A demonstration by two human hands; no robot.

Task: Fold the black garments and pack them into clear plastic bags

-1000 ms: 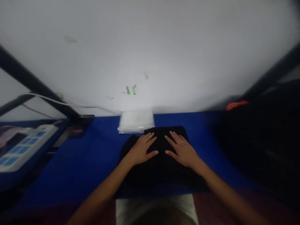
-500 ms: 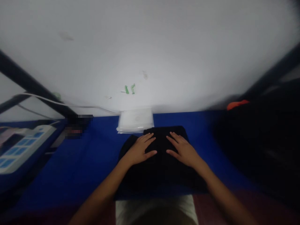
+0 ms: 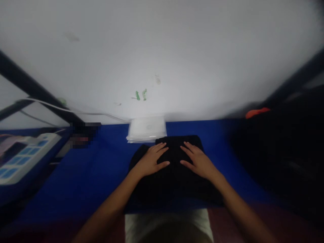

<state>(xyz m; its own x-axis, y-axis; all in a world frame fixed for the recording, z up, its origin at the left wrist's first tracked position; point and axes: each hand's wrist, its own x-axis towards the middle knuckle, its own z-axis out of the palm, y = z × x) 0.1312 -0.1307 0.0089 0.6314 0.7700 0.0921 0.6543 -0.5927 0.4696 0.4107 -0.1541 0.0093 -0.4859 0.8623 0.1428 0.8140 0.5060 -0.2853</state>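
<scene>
Unmoved since before — left hand (image 3: 151, 160) | right hand (image 3: 198, 161) | flat atop black cloth (image 3: 174, 187)

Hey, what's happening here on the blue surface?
A person has both hands flat, fingers spread, on a folded black cloth lying on the blue surface, left hand and right hand side by side. A stack of clear plastic bags sits just behind it against the wall. A power strip lies far left, a dark heap at right.

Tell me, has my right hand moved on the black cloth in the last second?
No. The right hand lies flat on the black cloth, as far from the stack of clear bags as a second ago.
</scene>
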